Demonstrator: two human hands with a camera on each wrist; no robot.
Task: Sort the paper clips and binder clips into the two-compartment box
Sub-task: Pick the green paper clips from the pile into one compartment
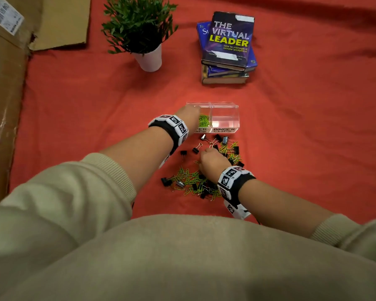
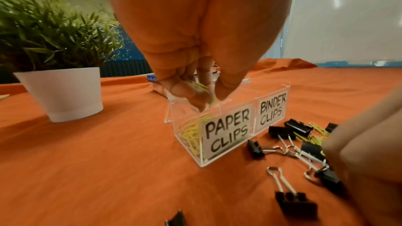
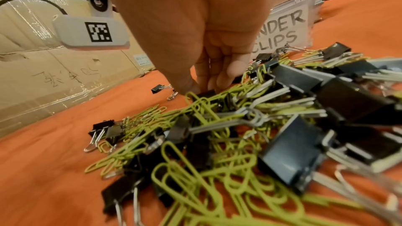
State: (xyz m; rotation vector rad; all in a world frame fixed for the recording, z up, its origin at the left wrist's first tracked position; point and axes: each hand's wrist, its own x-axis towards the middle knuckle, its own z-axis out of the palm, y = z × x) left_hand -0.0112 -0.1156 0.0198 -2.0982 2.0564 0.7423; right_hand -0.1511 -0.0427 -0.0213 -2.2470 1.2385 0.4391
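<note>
A clear two-compartment box (image 1: 225, 104) stands on the red cloth, labelled PAPER CLIPS on the left and BINDER CLIPS on the right (image 2: 273, 112). My left hand (image 2: 202, 99) hovers over the left compartment and pinches yellow-green paper clips (image 2: 201, 87); more of them lie inside (image 1: 203, 121). The right compartment looks empty. Nearer me lies a mixed pile of paper clips and black binder clips (image 1: 191, 181). My right hand (image 3: 202, 87) reaches down into it, thumb and curled fingers pinching a black binder clip (image 3: 206, 93).
A potted plant in a white pot (image 1: 150, 60) stands at the back left, a stack of books (image 1: 228, 46) behind the box. Cardboard (image 1: 4, 94) lines the left edge. Loose binder clips (image 2: 295, 202) lie between the pile and the box.
</note>
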